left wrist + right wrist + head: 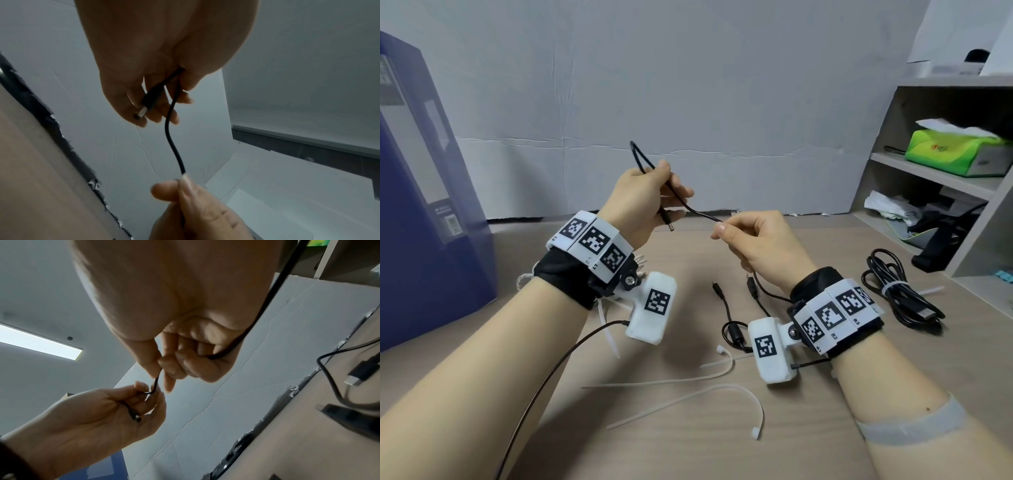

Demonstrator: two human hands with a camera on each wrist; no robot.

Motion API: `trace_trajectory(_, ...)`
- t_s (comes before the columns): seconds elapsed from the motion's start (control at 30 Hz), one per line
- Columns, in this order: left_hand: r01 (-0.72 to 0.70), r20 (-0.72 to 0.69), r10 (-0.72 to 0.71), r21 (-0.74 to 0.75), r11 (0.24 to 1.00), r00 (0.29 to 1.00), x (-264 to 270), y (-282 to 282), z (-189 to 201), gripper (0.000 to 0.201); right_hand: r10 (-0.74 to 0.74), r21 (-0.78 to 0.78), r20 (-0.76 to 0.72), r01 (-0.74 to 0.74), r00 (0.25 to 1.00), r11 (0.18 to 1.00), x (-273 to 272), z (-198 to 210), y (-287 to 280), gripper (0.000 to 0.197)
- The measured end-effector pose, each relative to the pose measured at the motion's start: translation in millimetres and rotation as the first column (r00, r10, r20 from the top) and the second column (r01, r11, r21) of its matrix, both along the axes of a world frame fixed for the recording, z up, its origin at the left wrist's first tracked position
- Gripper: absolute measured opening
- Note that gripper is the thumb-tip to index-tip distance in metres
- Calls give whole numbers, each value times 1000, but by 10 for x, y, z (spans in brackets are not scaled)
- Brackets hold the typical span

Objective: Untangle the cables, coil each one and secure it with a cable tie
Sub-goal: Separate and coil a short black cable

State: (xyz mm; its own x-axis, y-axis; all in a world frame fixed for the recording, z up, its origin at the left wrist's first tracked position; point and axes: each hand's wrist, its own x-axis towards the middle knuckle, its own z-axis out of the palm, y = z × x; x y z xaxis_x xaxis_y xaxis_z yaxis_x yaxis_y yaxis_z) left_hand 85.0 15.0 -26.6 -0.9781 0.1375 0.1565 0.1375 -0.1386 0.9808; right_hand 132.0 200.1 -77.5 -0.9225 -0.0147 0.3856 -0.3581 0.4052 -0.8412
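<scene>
A thin black cable is stretched between both hands above the table. My left hand grips a small loop of it, the barrel plug sticking out below the fingers. My right hand pinches the cable a short way along; the rest runs through the palm and down to the table. Loose white cable ties lie on the table near me. A coiled black cable bound with a white tie lies at the right.
A dark blue box stands at the left. A grey shelf unit with a green tissue pack stands at the right. Another black cable with a ferrite bead and loose plugs lies on the wooden table.
</scene>
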Motion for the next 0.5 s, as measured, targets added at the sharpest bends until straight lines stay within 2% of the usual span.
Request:
trace_trajectory(0.13,-63,10,62,234,970,998,-52,-20,0,25,-23,21,13,22,1000,1000,-37,-18,26,19)
trace_trajectory(0.2,-93,26,90,297,950,996,-37,-19,24,18,-27,50,25,26,999,998,-62,-42,46,17)
trace_trajectory(0.33,-169,9,172,232,958,985,-31,-42,45,26,-10,135,49,3,999,991,-65,-57,101,18)
trace_trajectory(0.43,-193,-31,202,181,964,979,-27,-54,44,9,21,229,142,-53,990,972,-39,-46,112,29)
trace_trajectory(0.5,-190,-39,198,156,969,979,-26,-85,65,23,28,279,214,-88,976,956,-23,-40,140,29)
